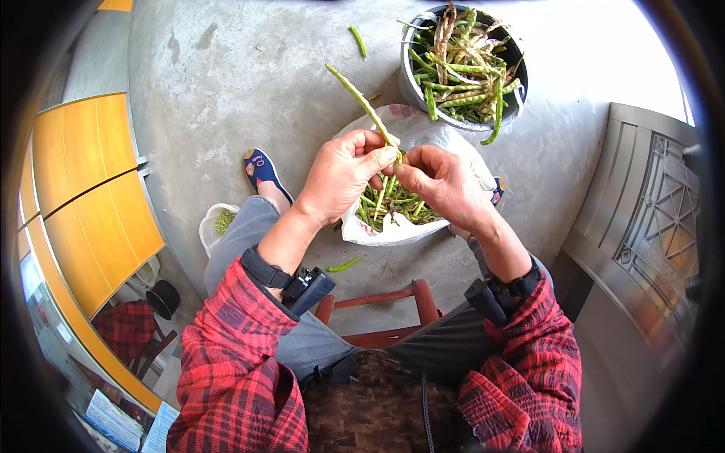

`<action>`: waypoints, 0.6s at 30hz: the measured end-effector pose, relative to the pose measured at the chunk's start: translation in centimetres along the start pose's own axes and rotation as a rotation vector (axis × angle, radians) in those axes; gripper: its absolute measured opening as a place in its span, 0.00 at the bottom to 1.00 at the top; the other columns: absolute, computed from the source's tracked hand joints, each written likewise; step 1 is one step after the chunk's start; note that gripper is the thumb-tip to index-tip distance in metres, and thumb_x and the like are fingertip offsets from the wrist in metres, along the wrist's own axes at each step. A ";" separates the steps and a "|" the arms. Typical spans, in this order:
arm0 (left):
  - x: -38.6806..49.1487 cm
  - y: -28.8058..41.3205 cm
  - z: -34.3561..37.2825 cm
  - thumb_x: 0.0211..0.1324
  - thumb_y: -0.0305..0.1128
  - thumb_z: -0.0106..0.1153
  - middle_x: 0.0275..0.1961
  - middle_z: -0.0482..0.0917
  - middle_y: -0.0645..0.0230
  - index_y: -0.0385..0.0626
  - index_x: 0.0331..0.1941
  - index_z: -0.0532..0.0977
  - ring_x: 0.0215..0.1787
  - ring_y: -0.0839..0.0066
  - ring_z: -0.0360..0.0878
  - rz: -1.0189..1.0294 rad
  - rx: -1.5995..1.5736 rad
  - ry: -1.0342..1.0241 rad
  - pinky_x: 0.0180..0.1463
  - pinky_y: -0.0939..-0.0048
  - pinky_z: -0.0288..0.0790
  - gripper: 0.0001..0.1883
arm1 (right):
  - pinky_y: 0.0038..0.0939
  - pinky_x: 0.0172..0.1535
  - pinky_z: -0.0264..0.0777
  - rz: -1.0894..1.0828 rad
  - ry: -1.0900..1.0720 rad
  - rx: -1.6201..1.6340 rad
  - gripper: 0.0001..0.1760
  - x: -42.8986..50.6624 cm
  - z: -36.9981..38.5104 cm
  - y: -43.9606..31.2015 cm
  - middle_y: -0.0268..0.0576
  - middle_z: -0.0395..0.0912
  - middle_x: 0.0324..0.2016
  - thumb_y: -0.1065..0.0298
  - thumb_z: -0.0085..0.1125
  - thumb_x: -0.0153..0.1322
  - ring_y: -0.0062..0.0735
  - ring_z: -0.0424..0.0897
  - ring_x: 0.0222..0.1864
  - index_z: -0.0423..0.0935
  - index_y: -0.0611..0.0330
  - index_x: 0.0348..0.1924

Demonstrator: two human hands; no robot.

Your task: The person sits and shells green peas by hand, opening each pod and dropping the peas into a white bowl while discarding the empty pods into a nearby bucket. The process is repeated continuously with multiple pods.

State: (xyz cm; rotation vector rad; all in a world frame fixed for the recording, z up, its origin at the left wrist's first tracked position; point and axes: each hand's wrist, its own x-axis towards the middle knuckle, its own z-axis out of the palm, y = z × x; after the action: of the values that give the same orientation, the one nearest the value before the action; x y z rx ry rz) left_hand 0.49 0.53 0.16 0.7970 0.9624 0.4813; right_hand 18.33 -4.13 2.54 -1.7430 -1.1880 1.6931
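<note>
My left hand point(348, 172) grips a long green bean pod point(362, 102) between thumb and fingers; the pod's free part points up and to the left. At the pod's lower end, my right hand point(439, 178) pinches it, fingertips close to the left ones. The exact contact is partly hidden by the fingers. Beneath both hands lies an open white plastic bag point(376, 236) with many green pods or hulls point(405, 206) inside. Beyond it stands a round bucket point(409, 85) heaped with green and brown, dried bean pods point(467, 68), some hanging over its rim.
Single pods lie on the concrete floor, one beyond the bag point(358, 41), another nearer point(342, 265). A white plastic basket point(208, 227) with small green beans stands left of my leg. A red wooden stool frame point(374, 300) is between my knees. Orange cabinet doors point(90, 198) are left, a metal door point(640, 226) right.
</note>
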 end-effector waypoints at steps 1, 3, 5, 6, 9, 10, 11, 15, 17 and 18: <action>0.1 0.0 0.0 0.63 0.32 0.56 0.34 0.78 0.72 0.38 0.43 0.76 0.28 0.87 0.73 0.004 0.042 0.021 0.32 0.83 0.69 0.10 | 0.25 0.30 0.69 -0.003 -0.018 0.003 0.18 0.0 0.1 -0.1 0.37 0.77 0.24 0.58 0.58 0.71 0.18 0.72 0.27 0.77 0.69 0.38; 0.1 -0.1 0.1 0.64 0.31 0.54 0.32 0.77 0.73 0.38 0.42 0.76 0.26 0.88 0.70 0.029 0.031 0.022 0.30 0.84 0.67 0.09 | 0.25 0.30 0.69 -0.006 -0.040 -0.014 0.18 -0.1 0.1 -0.3 0.37 0.77 0.24 0.59 0.58 0.71 0.18 0.72 0.26 0.77 0.69 0.39; 0.1 -0.2 0.2 0.64 0.31 0.53 0.30 0.76 0.73 0.39 0.41 0.76 0.24 0.88 0.69 0.019 0.013 0.032 0.28 0.85 0.66 0.08 | 0.25 0.30 0.69 -0.023 -0.046 -0.049 0.17 -0.2 -0.1 -0.5 0.37 0.78 0.25 0.60 0.58 0.71 0.18 0.72 0.26 0.77 0.69 0.39; 0.1 -0.2 0.2 0.65 0.30 0.51 0.29 0.76 0.73 0.39 0.41 0.76 0.24 0.88 0.69 0.002 -0.002 0.038 0.28 0.85 0.66 0.08 | 0.25 0.30 0.69 0.000 -0.069 -0.039 0.16 -0.2 -0.1 -0.5 0.37 0.78 0.25 0.60 0.57 0.71 0.18 0.72 0.26 0.77 0.69 0.40; 0.0 -0.2 0.2 0.65 0.29 0.48 0.28 0.74 0.73 0.39 0.40 0.75 0.23 0.88 0.68 -0.010 -0.026 0.065 0.27 0.84 0.66 0.08 | 0.24 0.30 0.68 -0.011 -0.114 -0.001 0.15 -0.3 -0.2 -0.4 0.36 0.78 0.25 0.62 0.57 0.71 0.18 0.72 0.26 0.77 0.68 0.41; 0.0 -0.2 0.3 0.66 0.29 0.47 0.28 0.74 0.73 0.39 0.40 0.74 0.22 0.88 0.68 -0.008 -0.030 0.076 0.27 0.84 0.66 0.08 | 0.24 0.29 0.68 -0.029 -0.114 0.004 0.15 -0.3 -0.1 -0.4 0.36 0.78 0.24 0.62 0.57 0.71 0.17 0.72 0.26 0.77 0.67 0.42; -0.1 -0.2 0.3 0.66 0.29 0.47 0.28 0.74 0.72 0.39 0.41 0.74 0.22 0.88 0.68 -0.007 -0.041 0.067 0.27 0.84 0.66 0.08 | 0.24 0.29 0.68 -0.024 -0.112 -0.007 0.15 -0.3 0.0 -0.3 0.35 0.78 0.24 0.63 0.57 0.71 0.17 0.72 0.25 0.77 0.67 0.42; -0.1 -0.2 0.2 0.66 0.29 0.46 0.30 0.75 0.71 0.39 0.43 0.73 0.25 0.86 0.69 -0.012 -0.055 0.045 0.29 0.83 0.66 0.08 | 0.24 0.29 0.68 -0.005 -0.093 0.004 0.15 -0.3 -0.1 -0.2 0.36 0.78 0.24 0.63 0.57 0.70 0.17 0.72 0.25 0.78 0.67 0.41; -0.1 -0.2 0.2 0.66 0.29 0.47 0.32 0.75 0.70 0.39 0.44 0.73 0.27 0.85 0.69 -0.016 -0.059 0.030 0.31 0.83 0.67 0.09 | 0.24 0.29 0.68 -0.009 -0.076 0.000 0.14 -0.3 0.0 -0.2 0.36 0.78 0.24 0.63 0.58 0.70 0.17 0.73 0.25 0.78 0.67 0.41; -0.1 -0.1 0.2 0.66 0.29 0.48 0.33 0.75 0.70 0.39 0.44 0.73 0.28 0.85 0.69 -0.017 -0.067 0.016 0.32 0.83 0.67 0.08 | 0.24 0.29 0.68 -0.003 -0.069 -0.006 0.14 -0.3 0.0 -0.3 0.36 0.78 0.23 0.64 0.58 0.70 0.17 0.73 0.25 0.78 0.67 0.40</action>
State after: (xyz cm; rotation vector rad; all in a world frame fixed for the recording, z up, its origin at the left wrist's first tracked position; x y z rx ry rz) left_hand 0.63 0.31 0.15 0.7255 0.9627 0.5033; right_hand 18.30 -4.21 2.92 -1.6977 -1.2256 1.7633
